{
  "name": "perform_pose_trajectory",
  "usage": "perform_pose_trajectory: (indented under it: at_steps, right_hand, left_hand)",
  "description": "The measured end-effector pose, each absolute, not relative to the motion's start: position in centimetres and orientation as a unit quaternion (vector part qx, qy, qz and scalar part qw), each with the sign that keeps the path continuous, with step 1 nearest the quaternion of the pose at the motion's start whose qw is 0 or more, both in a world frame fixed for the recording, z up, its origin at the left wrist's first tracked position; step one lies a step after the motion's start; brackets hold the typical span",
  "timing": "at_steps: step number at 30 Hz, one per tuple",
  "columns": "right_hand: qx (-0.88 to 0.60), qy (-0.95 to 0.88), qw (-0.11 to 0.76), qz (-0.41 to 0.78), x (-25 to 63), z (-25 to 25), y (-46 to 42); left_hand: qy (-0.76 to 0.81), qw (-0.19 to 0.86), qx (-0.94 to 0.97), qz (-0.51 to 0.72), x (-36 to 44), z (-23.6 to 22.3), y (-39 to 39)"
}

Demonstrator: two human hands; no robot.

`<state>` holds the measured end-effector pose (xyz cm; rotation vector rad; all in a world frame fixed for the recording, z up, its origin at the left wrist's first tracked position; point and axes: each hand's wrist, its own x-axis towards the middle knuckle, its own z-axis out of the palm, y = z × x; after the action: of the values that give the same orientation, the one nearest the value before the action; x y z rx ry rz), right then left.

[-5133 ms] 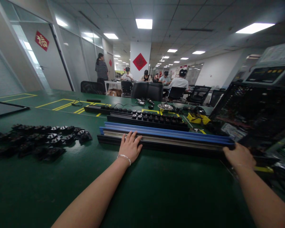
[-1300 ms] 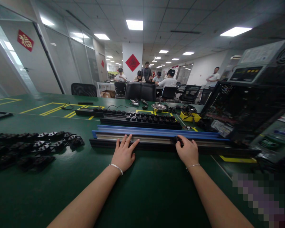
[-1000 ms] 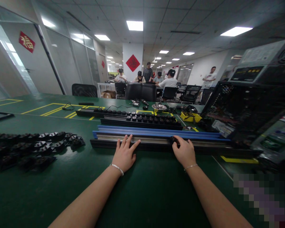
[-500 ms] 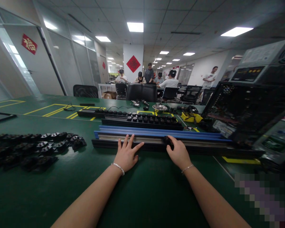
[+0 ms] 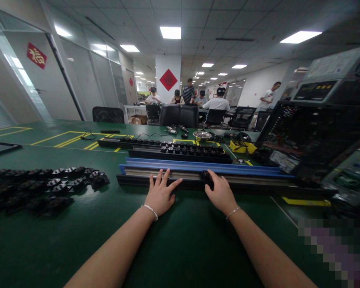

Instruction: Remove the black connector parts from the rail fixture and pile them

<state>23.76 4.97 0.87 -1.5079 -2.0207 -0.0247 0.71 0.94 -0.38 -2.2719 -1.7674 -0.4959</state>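
Note:
My left hand (image 5: 161,196) lies with fingers spread on a long black rail (image 5: 130,181) that has a metallic channel along its top. My right hand (image 5: 222,195) has its thumb and fingers around a small black module (image 5: 204,177) sitting on that channel, near the rail's middle. The fingers partly cover the module. Directly behind runs a blue rail (image 5: 180,164), parallel to the black one. To the left, several loose black socket-like modules (image 5: 58,183) lie in rows on the green table (image 5: 180,244).
Farther back stand more black rails (image 5: 180,159) carrying rows of modules. A metal bowl (image 5: 202,136), a yellow box (image 5: 243,147) and cables lie beyond. An open computer case (image 5: 315,136) is at the right, near a plastic bottle (image 5: 351,176). Several people sit or stand in the background.
My right hand was at the rail's right end, then brought the black module leftward along the channel toward my left hand. My left hand stays on the rail.

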Motion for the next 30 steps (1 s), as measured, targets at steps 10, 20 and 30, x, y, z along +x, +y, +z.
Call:
perform_pose_trajectory:
  at_steps: [10, 20, 30]
  right_hand:
    - [-0.556, -0.782, 0.281, 0.014, 22.4, 1.0, 4.6]
    - [-0.527, -0.811, 0.251, 0.025, 20.5, 0.8, 4.2]
    - [-0.507, -0.836, 0.208, 0.04, 19.7, 0.6, 3.6]
  left_hand:
    - [-0.561, 0.103, -0.803, -0.171, 1.6, -0.3, 1.0]
    - [-0.564, 0.111, -0.803, -0.156, 3.4, -0.5, 1.1]
    - [-0.607, 0.114, -0.778, -0.109, 5.0, -0.1, 1.2]
